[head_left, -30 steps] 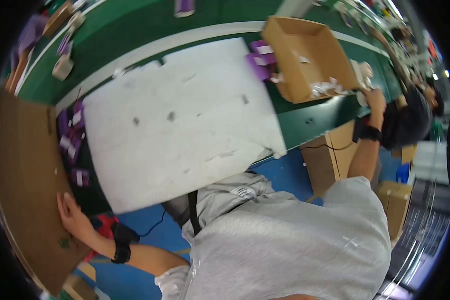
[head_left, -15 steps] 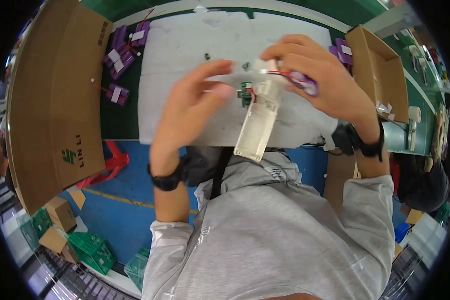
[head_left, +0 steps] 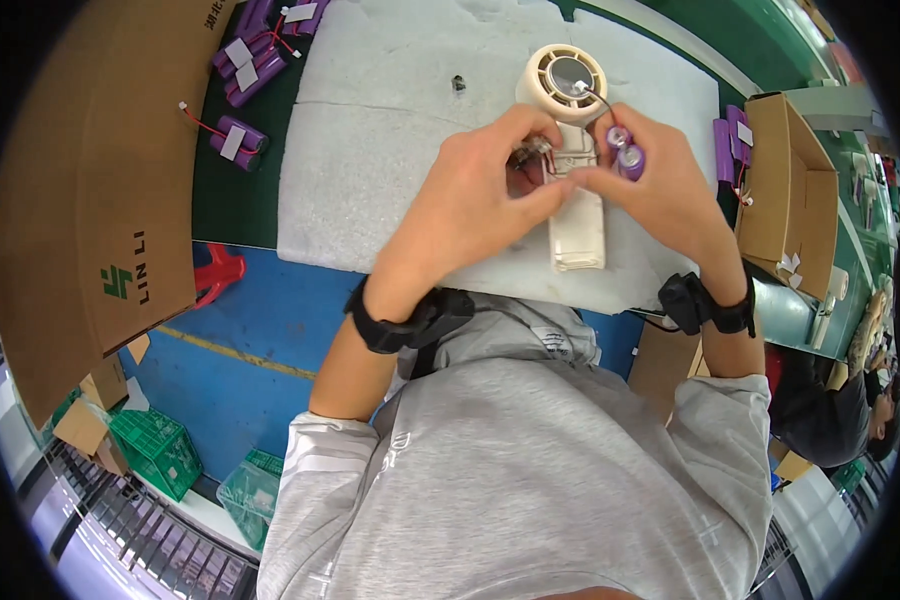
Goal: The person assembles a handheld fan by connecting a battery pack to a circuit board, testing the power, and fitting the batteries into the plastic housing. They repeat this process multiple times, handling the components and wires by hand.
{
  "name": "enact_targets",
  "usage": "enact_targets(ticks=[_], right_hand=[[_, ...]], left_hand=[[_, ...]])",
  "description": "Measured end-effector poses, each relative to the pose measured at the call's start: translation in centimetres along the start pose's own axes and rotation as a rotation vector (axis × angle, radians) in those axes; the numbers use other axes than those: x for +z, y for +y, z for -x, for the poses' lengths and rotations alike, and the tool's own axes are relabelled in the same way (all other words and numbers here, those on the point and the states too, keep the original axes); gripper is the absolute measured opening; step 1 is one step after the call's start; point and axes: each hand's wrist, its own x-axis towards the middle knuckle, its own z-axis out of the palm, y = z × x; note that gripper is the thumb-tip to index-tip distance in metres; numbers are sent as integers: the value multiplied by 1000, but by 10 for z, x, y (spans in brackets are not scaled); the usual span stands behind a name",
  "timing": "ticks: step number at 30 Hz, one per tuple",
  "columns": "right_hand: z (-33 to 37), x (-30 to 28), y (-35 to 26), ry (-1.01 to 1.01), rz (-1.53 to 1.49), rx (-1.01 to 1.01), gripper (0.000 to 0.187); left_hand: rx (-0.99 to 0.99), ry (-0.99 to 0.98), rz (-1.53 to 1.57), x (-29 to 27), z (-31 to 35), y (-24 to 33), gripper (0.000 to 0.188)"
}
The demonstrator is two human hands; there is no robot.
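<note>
A cream handheld fan (head_left: 578,235) lies on the white foam mat, its round grilled head at the far end and its open handle toward me. My left hand (head_left: 475,190) is closed beside the handle, fingers curled round a small circuit board (head_left: 532,154) with red wires; the fingers hide most of it. My right hand (head_left: 665,172) grips a purple two-cell battery pack (head_left: 629,160) at the handle's right side, its thumb on the handle. A thin wire with a white plug (head_left: 580,88) crosses the fan head toward this hand.
The foam mat (head_left: 370,160) also bears a small dark part (head_left: 458,84). More purple battery packs (head_left: 240,142) lie at the left, and others (head_left: 735,140) at the right. A tall cardboard box (head_left: 90,200) borders the left side; an open carton (head_left: 792,190) stands at the right.
My left hand has moved right, from open above the mat to closed on the circuit board. My right hand has come down beside the handle with the battery pack, uncovering the fan head.
</note>
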Motion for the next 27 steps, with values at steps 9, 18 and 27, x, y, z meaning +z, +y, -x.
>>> enact_targets(ticks=[9,18,27], right_hand=[[3,18,11,245,167,-455,29],[7,38,14,250,103,-509,26],[7,39,7,220,163,-525,20]], left_hand=[[154,-37,-138,-11,7,-2,26],[180,-51,-49,-12,9,-8,29],[341,52,-277,-14,11,-14,30]])
